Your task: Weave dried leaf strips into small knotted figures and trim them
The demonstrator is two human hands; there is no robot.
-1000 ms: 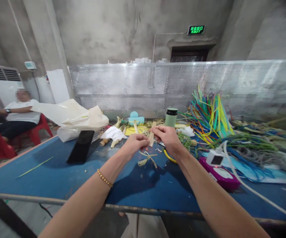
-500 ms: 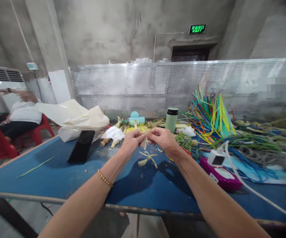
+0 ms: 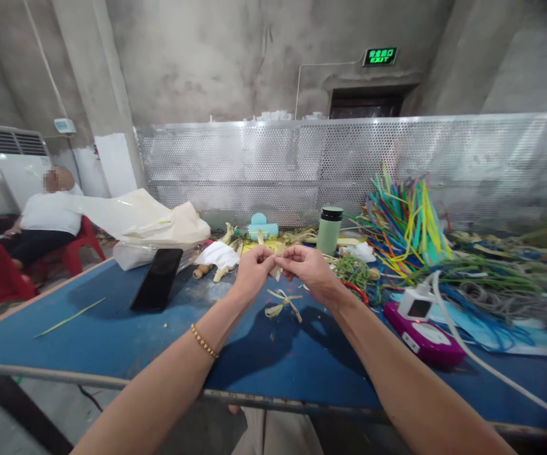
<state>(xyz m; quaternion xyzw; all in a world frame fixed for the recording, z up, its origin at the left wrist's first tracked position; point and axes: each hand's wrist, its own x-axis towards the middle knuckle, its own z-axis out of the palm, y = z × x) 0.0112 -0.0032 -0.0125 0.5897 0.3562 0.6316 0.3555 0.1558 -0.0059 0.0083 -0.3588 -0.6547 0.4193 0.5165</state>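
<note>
My left hand (image 3: 253, 268) and my right hand (image 3: 307, 266) meet above the middle of the blue table (image 3: 112, 332). Both pinch the same small pale straw strip (image 3: 277, 270) between thumbs and fingertips, the strip mostly hidden by my fingers. Below them on the table lies a loose knot of pale straw scraps (image 3: 280, 302). A gold bead bracelet circles my left wrist.
A black phone (image 3: 156, 287) lies left of my hands, with a pale plastic bag (image 3: 145, 221) behind it. A green flask (image 3: 329, 230) stands behind my hands. Coloured strips (image 3: 403, 218), a magenta device (image 3: 422, 338) with a white cable lie right. A person (image 3: 48, 218) sits far left.
My hands have come closer together and drawn the straw strip in, so less of it shows. The seated person at the left lowered a raised arm.
</note>
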